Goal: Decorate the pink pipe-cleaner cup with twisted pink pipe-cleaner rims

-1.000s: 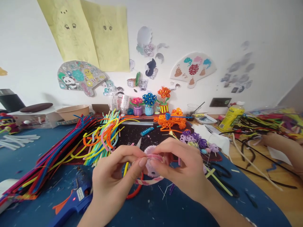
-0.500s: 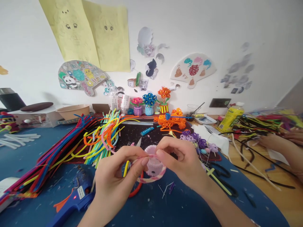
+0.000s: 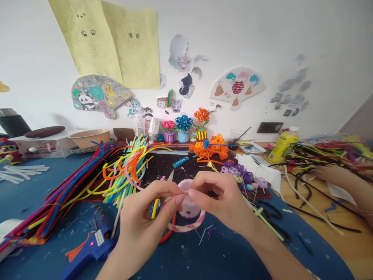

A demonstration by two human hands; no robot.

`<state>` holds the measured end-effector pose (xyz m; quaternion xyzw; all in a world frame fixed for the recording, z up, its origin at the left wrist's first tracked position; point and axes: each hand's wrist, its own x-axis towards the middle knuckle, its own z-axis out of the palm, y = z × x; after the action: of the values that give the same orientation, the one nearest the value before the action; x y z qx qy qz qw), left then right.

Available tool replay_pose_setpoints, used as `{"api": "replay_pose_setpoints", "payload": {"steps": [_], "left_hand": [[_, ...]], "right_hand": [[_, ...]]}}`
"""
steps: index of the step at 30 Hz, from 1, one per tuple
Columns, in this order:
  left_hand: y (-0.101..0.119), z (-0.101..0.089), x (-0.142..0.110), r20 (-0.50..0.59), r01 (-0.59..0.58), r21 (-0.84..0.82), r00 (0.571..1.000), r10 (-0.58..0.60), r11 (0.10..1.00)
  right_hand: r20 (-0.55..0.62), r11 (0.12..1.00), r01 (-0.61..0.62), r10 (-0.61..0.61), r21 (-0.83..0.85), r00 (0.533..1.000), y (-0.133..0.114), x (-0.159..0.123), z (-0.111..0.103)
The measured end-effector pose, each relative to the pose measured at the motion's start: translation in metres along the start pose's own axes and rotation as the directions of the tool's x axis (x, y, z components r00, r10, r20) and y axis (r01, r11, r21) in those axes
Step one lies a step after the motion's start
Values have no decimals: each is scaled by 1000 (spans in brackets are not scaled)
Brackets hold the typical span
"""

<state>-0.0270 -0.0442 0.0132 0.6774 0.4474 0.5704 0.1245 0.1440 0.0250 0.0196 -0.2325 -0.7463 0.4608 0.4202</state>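
Note:
My left hand [image 3: 145, 217] and my right hand [image 3: 220, 198] meet over the blue table [image 3: 204, 260], each pinching the same pink and white twisted pipe cleaner [image 3: 186, 226]. It hangs between them as a loop around a small pale pink cup [image 3: 189, 202]. The fingertips of both hands press together at the cup's rim. A red pipe cleaner loop [image 3: 167, 235] and a yellow stick [image 3: 155, 206] lie just under my left hand.
A blue glue gun [image 3: 87, 252] lies at the lower left. A large fan of coloured pipe cleaners [image 3: 87, 182] spreads to the left. Purple flowers [image 3: 241, 173], orange flowers [image 3: 211, 149], small flower pots [image 3: 183, 130] and a yellow bottle [image 3: 282, 146] stand behind. Another person's hand [image 3: 329, 173] works at the right.
The twisted pipe cleaner loop has dropped lower beneath the cup and widened. My hands have shifted slightly, still pinching it. The other person's hand at the right has moved a little.

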Motion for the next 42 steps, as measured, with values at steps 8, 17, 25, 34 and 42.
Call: {"api": "replay_pose_setpoints", "payload": {"steps": [8, 17, 25, 34, 42], "left_hand": [[10, 7, 1, -64, 192, -131, 978, -201, 973], [11, 8, 2, -54, 213, -169, 973, -224, 962], [13, 9, 3, -43, 245, -158, 966, -255, 957], [14, 9, 4, -46, 303, -189, 947, -317, 934], [10, 9, 4, -10, 325, -180, 943, -333, 928]], "right_hand": [[-100, 876, 380, -424, -298, 900, 0, -2, 3], [-66, 699, 515, -622, -497, 780, 3, 1, 3], [-41, 723, 518, -599, -457, 800, 3, 0, 3], [-7, 628, 509, -634, -589, 774, 6, 0, -1], [82, 497, 544, -683, -676, 726, 7, 0, 0]]}}
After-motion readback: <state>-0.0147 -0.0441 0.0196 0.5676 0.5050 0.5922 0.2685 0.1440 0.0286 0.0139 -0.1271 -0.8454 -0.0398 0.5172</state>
